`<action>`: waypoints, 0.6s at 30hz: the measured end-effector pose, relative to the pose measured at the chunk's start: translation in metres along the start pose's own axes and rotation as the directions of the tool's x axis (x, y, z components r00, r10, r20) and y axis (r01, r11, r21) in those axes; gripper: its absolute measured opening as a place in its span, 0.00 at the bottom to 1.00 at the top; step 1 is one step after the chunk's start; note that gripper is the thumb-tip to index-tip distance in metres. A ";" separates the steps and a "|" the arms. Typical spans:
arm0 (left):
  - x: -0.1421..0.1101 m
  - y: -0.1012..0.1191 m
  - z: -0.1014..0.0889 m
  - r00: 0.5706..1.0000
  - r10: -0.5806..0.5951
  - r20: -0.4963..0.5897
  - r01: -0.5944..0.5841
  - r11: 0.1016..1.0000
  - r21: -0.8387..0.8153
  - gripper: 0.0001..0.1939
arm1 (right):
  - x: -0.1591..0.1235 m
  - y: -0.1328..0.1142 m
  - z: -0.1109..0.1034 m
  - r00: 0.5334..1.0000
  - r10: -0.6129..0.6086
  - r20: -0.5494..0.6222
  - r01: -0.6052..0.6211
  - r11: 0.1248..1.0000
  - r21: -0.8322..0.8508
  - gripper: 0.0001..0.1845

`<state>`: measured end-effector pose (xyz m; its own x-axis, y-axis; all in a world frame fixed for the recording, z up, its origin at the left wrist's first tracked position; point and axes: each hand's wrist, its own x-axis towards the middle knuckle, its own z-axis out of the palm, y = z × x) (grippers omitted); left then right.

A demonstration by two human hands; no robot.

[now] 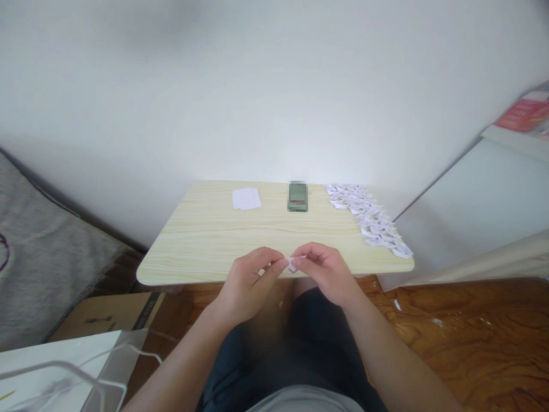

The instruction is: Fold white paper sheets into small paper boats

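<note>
A small folded white piece of paper [293, 266] is pinched over the front edge of the table. My right hand [326, 272] grips it between thumb and forefinger. From the other side, my left hand [253, 280] closes thumb and forefinger at its left end. Fingers hide most of the paper, so its exact shape cannot be made out. On the right of the table lie many folded white paper pieces [372, 220] in overlapping rows. A stack of flat white paper squares [246, 198] rests at the back left.
A phone-like device [298, 196], its screen blurred, lies at the back of the pale wooden table [193, 240], against a white wall. At the lower left are a cardboard box [103, 315] and white cables [77, 369]. A white cabinet [454, 194] stands at right.
</note>
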<state>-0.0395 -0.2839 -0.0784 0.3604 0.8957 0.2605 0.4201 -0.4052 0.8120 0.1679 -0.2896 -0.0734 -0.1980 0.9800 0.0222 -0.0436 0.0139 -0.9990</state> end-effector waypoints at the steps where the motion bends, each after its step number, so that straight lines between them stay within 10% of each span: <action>1: -0.001 0.002 -0.001 1.000 0.004 -0.001 -0.004 1.000 -0.006 0.11 | -0.001 -0.001 0.000 1.000 -0.009 0.004 0.009 1.000 -0.004 0.09; 18: 0.063 0.029 -0.006 0.990 0.133 -0.049 -0.140 0.970 -0.200 0.12 | 0.022 -0.042 -0.034 0.968 -0.234 -0.093 0.209 0.953 -0.220 0.10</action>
<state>-0.0089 -0.2382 -0.0351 0.3715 0.8419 0.3913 0.1900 -0.4815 0.8556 0.1982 -0.2616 -0.0326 -0.0901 0.9637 0.2515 0.1321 0.2618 -0.9560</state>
